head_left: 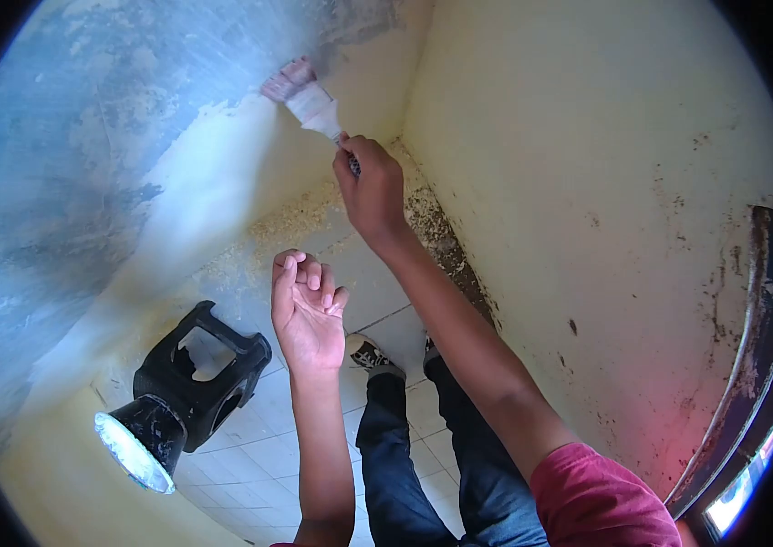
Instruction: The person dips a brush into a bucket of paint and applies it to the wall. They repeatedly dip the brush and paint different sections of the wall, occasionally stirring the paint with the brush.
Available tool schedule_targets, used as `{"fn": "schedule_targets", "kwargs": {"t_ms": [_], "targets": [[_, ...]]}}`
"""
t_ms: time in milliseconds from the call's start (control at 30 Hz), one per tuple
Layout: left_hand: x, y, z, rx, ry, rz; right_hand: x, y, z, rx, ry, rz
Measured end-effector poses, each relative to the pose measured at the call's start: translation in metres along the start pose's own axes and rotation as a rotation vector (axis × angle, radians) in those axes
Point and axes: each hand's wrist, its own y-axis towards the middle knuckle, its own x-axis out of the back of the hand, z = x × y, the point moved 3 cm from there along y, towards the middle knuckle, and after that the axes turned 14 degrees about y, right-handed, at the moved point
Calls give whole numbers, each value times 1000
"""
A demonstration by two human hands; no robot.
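Head view, as we list it:
- Right hand (373, 187): closed around the handle of a flat paintbrush (313, 106).
- Paintbrush: raised, bristles at the lower edge of the wall's blue-grey patch (67, 182); contact we cannot confirm.
- Left hand (309, 314): palm turned up, fingers loosely curled, above floor tiles (391, 305).
- Black stool (163, 369), left of that hand; white-mouthed black bucket (135, 447) adjoining.

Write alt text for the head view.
A person's right hand holds a brush at a patchy bluish wall; the empty left hand shows its palm, fingers curled. A black stool and a bucket are at the picture's lower left.
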Motion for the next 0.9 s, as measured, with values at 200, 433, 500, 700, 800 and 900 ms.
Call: {"fn": "schedule_targets", "kwargs": {"t_ms": [200,433,500,700,800,900], "targets": [[9,-9,0,10,-19,-39,12,-27,-33,-356,-297,196],[-7,-22,-25,-4,7,-29,46,47,56,-341,4,-16],[-14,-22,-30,-14,10,-15,59,67,93,-318,217,-129],[-24,-15,-21,-10,11,14,76,79,124,24,478,-311],[-26,-13,-12,0,27,7,68,79,93,-60,269,-175],[-25,-12,-3,12,29,2,50,56,25,-47,117,-109]]}}
